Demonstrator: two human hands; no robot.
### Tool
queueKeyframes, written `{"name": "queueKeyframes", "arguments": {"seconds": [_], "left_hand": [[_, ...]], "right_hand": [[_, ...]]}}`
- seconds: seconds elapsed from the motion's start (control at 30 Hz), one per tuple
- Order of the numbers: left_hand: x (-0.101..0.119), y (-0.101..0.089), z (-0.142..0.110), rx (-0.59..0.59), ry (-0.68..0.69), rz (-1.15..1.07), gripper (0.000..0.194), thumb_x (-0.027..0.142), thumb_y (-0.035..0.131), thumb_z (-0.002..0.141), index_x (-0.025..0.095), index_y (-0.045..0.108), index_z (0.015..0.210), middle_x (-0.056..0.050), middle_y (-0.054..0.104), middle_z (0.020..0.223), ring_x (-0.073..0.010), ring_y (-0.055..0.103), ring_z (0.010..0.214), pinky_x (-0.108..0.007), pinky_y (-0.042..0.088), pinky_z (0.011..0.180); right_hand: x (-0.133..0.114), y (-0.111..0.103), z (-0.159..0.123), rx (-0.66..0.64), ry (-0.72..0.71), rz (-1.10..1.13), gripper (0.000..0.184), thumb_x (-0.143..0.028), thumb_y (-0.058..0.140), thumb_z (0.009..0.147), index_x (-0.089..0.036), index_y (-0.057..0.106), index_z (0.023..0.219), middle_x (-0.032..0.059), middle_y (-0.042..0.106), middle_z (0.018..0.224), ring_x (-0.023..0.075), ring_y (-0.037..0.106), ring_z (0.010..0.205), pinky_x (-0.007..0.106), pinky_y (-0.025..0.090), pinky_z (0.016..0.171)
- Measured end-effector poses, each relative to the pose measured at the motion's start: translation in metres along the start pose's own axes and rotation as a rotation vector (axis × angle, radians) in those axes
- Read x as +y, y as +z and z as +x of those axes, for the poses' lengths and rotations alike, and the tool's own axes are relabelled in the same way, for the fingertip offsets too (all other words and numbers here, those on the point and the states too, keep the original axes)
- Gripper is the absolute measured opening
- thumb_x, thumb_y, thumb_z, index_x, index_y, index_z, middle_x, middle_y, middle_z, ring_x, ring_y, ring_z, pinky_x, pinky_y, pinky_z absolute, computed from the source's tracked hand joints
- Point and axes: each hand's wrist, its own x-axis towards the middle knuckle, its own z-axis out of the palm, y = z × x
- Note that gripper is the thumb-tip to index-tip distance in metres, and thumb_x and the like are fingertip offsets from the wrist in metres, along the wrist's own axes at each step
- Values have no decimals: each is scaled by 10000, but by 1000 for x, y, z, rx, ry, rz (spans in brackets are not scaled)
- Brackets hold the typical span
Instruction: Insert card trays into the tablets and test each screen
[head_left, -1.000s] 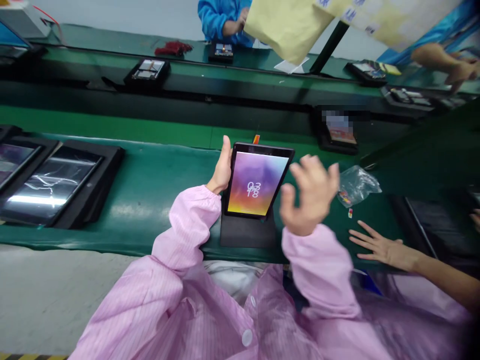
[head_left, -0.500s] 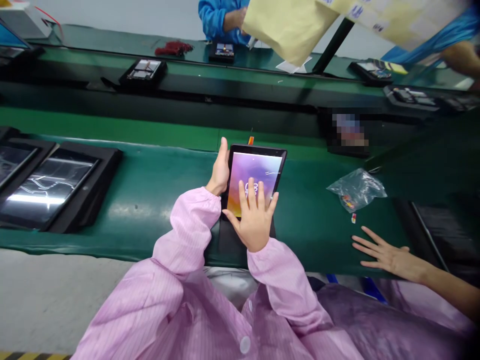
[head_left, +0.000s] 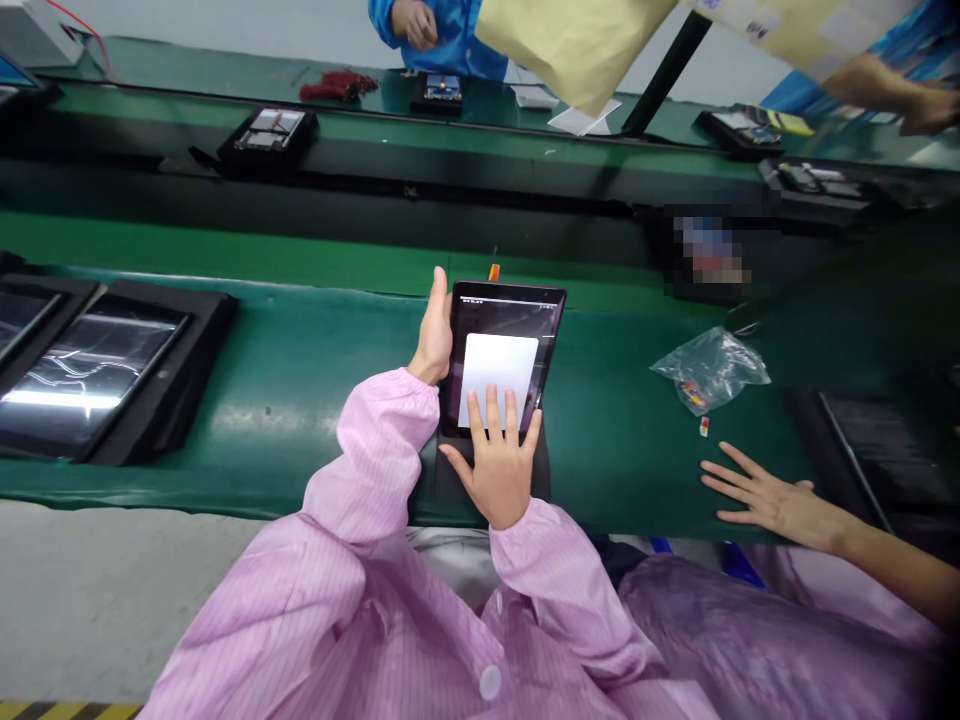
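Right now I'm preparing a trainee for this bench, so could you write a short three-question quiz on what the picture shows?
1. True or false: the person's bare left hand is at the left edge of the black rectangular tablet.

2. Multiple choice: the person's bare right hand has its fingers spread over which part of the tablet?
A) the top edge
B) the lower part
C) the upper right corner

3. Fill in: the clear, crumpled plastic bag lies to the ___ of the tablet in the picture.

Key: 1. True. 2. B. 3. Right.
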Motion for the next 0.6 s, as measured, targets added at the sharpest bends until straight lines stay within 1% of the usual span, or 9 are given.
{"name": "queueKeyframes", "arguments": {"seconds": [0.07,0.2,0.4,0.5,0.6], "left_hand": [[-1,0,0,-4,-8,10,742,748,215,882,196,698,991,-91,734,873,-312,655,1132,-488,563,910],[1,2,-1,58,4,33,728,736,223,889,194,708,913,-91,735,856,-310,632,1172,-493,551,936],[6,6,-2,47,-81,-26,750,760,221,871,186,700,807,-104,734,869,-320,605,1211,-502,543,951],[4,5,-2,46,-74,-29,741,760,225,871,190,696,819,-101,734,880,-313,600,1219,-498,540,959],[1,2,-1,50,-58,-20,722,756,238,872,192,689,868,-110,731,933,-311,584,1240,-498,526,985]], "right_hand": [[0,0,-3,-15,0,5,740,-626,372,926,-184,313,1517,129,334,1551,382,303,1423,647,120,1149],[0,1,-8,-42,0,14,736,-620,372,928,-188,302,1520,128,321,1557,385,288,1429,658,123,1142],[1,0,-11,-59,4,26,725,-610,384,930,-194,302,1519,131,323,1556,378,294,1431,669,140,1138],[1,-1,-12,-65,-3,21,716,-606,375,935,-199,302,1519,121,318,1558,369,297,1432,664,134,1145],[2,-2,-12,-74,-9,15,718,-608,371,935,-199,296,1521,120,317,1557,373,304,1429,669,153,1137]]}}
